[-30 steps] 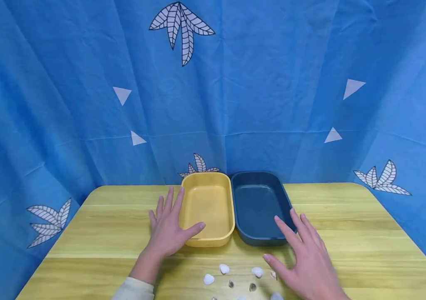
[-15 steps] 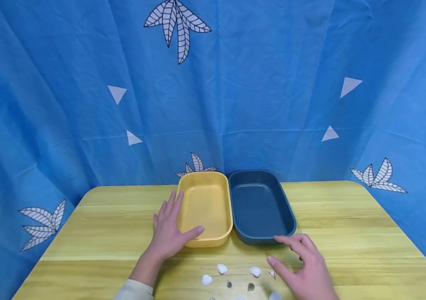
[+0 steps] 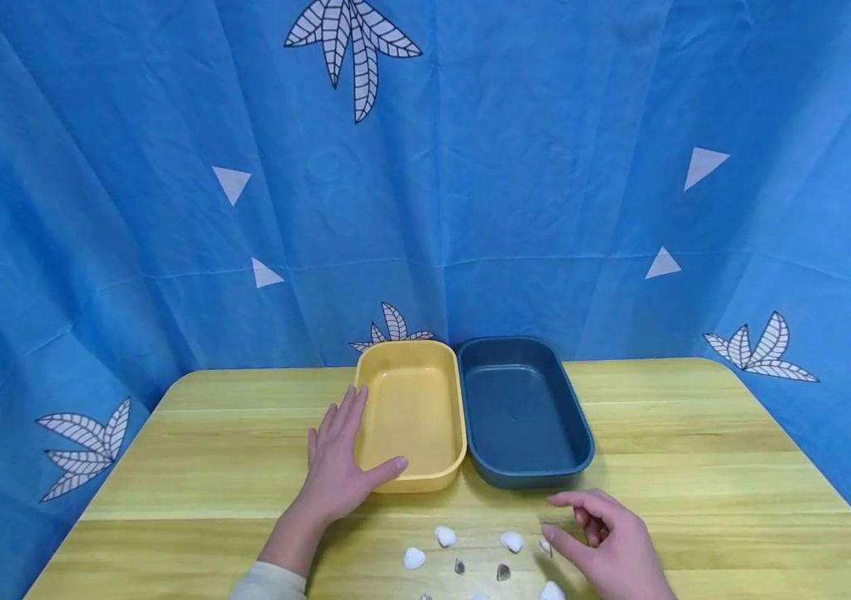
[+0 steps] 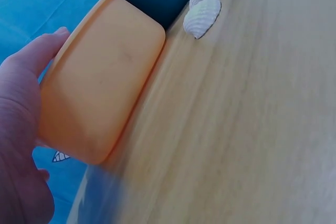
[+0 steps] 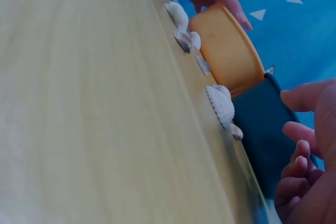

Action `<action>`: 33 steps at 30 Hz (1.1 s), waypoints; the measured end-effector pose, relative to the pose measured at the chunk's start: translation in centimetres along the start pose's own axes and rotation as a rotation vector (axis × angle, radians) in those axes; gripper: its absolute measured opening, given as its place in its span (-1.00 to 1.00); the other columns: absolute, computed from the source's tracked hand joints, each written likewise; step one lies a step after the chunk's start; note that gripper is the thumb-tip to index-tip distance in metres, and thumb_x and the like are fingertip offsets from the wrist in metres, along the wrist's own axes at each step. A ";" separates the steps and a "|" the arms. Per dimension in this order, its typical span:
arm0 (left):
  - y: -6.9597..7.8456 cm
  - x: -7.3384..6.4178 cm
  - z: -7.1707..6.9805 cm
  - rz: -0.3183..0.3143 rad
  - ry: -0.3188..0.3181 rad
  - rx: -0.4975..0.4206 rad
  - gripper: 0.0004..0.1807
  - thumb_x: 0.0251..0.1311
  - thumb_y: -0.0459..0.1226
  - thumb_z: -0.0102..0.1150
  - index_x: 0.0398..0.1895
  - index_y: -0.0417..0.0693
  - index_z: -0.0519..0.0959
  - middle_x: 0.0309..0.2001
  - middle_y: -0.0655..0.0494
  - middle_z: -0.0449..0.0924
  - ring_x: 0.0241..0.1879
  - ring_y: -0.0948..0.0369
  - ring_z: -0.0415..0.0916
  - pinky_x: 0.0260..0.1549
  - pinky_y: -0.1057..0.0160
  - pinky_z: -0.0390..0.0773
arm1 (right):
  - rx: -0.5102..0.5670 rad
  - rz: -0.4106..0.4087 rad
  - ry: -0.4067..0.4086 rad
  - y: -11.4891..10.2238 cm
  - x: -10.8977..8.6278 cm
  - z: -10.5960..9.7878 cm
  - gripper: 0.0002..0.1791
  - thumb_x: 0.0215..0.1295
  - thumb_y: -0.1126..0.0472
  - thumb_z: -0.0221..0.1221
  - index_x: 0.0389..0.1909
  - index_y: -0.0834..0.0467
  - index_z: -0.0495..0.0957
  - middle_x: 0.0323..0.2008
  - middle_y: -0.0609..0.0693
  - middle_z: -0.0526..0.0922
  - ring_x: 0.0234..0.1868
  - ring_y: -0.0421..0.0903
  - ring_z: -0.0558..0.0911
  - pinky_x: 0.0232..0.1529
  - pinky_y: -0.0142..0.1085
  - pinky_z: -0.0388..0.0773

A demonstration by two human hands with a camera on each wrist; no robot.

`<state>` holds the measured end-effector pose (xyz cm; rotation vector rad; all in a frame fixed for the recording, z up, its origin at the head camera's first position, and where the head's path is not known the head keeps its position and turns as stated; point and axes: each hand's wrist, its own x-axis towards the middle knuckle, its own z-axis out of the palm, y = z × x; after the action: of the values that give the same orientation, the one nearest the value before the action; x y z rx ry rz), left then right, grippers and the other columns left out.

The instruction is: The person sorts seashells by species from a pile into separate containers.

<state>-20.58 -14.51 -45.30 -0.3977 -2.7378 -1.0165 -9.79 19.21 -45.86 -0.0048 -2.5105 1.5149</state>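
A yellow tray (image 3: 413, 425) stands at the back of the table in the head view. My left hand (image 3: 337, 473) lies along its left side, fingers extended and thumb over the near rim. Touching the tray's right side is a dark blue tray (image 3: 518, 417). My right hand (image 3: 611, 542) hovers just in front of that one, thumb and index finger apart, other fingers curled inward, holding nothing. Its thumb tip is close to a small shell (image 3: 545, 547). White ribbed shells (image 3: 511, 542) and smaller dark shells (image 3: 503, 572) lie scattered in front of the trays.
The light wooden table (image 3: 710, 467) has rounded far corners. Behind it hangs a blue curtain (image 3: 545, 167) with leaf and triangle prints. A few shells are cut off by the lower edge of the head view.
My right hand has drawn back from the blue tray's near right corner toward the shells, and its fingers have curled in. My left hand stays at the yellow tray.
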 end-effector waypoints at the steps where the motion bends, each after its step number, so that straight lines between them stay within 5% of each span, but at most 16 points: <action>1: 0.0 -0.1 0.0 0.000 -0.005 -0.006 0.24 -0.01 0.30 0.35 0.63 0.11 -0.09 0.60 0.08 -0.20 0.51 -0.21 -0.26 0.26 -0.47 -0.37 | 0.012 0.024 -0.017 0.1 -0.1 0.0 -0.70 -0.04 0.28 0.54 -0.24 0.05 0.72 -0.50 -0.05 0.42 -0.57 -0.16 0.37 -0.54 -0.36 0.33; 9: -0.1 -0.3 0.0 0.015 -0.016 -0.012 0.24 -0.02 0.32 0.33 0.64 0.16 -0.11 0.60 0.10 -0.20 0.52 -0.18 -0.28 0.27 -0.45 -0.36 | 0.016 0.114 -0.115 0.8 -0.1 0.0 -0.72 -0.05 0.31 0.53 -0.28 0.09 0.71 -0.56 -0.04 0.39 -0.53 -0.17 0.37 -0.46 -0.35 0.33; 24: -0.3 0.0 0.3 0.013 0.008 -0.080 0.27 -0.04 0.31 0.36 0.63 0.11 -0.12 0.60 0.11 -0.22 0.53 -0.09 -0.24 0.30 -0.41 -0.32 | -0.108 -0.063 -0.228 1.9 0.7 -0.9 -0.75 -0.05 0.19 0.54 -0.36 -0.05 0.69 -0.58 -0.16 0.41 -0.56 -0.27 0.37 -0.51 -0.38 0.34; 33: -0.4 -0.1 0.5 0.019 0.023 -0.092 0.27 -0.04 0.29 0.39 0.63 0.12 -0.11 0.60 0.11 -0.19 0.53 -0.04 -0.21 0.29 -0.43 -0.31 | -0.157 -0.100 -0.242 2.1 0.6 -0.9 -0.76 -0.04 0.20 0.54 -0.42 -0.12 0.68 -0.56 -0.22 0.41 -0.55 -0.30 0.39 -0.51 -0.39 0.36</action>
<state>-20.63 -14.53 -45.94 -0.4228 -2.6685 -1.1379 -10.43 21.10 -47.21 0.2923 -2.7637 1.3481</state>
